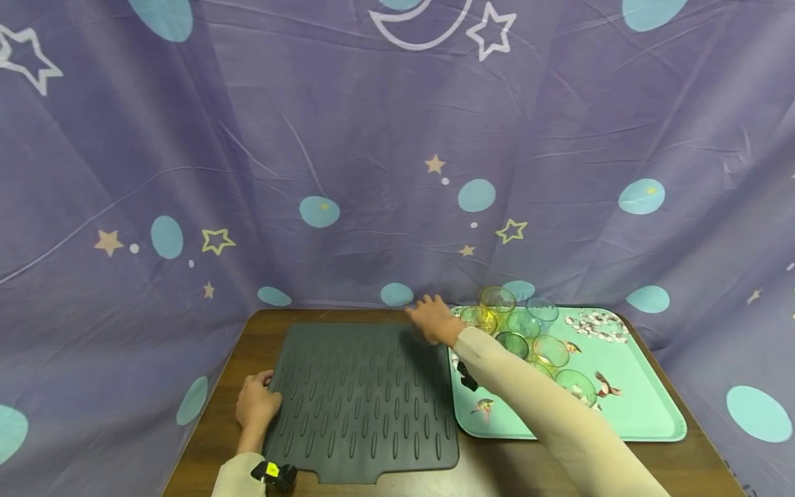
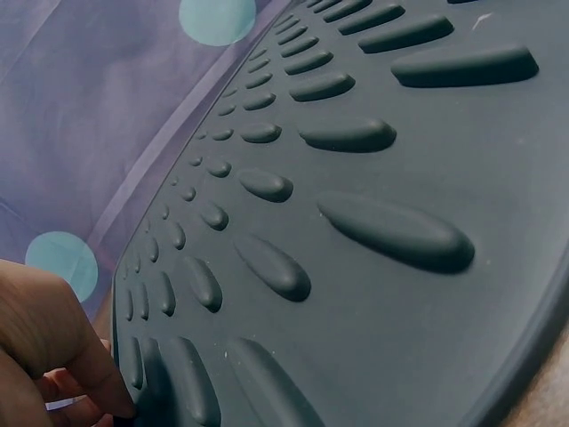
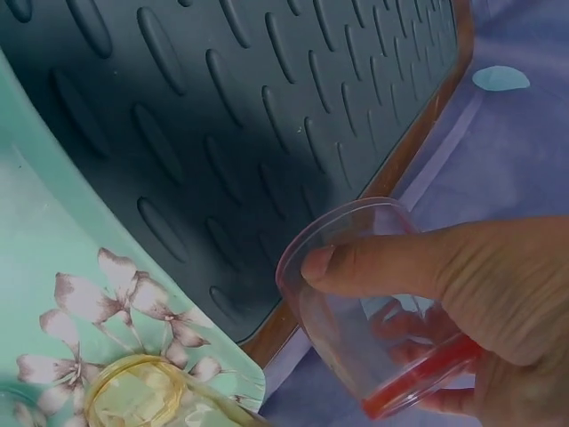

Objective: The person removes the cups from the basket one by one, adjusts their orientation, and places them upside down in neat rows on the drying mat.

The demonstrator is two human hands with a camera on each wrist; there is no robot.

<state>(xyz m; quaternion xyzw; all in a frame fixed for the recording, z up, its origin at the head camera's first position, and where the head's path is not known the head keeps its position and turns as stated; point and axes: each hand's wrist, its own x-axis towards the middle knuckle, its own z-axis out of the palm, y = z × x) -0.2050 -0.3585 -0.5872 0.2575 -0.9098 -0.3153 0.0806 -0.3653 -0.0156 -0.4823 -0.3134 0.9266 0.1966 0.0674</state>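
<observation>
1. The right hand [image 1: 433,320] is bent round a see-through, round cup with a pink rim and a red bottom [image 3: 342,342]. The thumb is on one side and fingers show through the other.
2. This cup is near the back right corner of a flat, dark grey-green mat with long bumps [image 1: 366,397]. I cannot tell if it touches the mat.
3. The left hand [image 1: 256,404] holds the left edge of the mat. Its thumb is on top and its fingers are bent at the side.
4. The mat lies flat on a brown wooden counter [image 1: 211,428].
5. Just right of the mat is a mint-green tray with round corners [image 1: 646,407]. It has birds and white flowers on it.
6. A bunch of see-through yellow, green and blue cups [image 1: 524,324] stands close together on the tray, mostly on its left half.
7. Both arms have cream sleeves [image 1: 546,421].
8. Behind the counter hangs a purple cloth with blue spots, stars and a moon [image 1: 373,124].
</observation>
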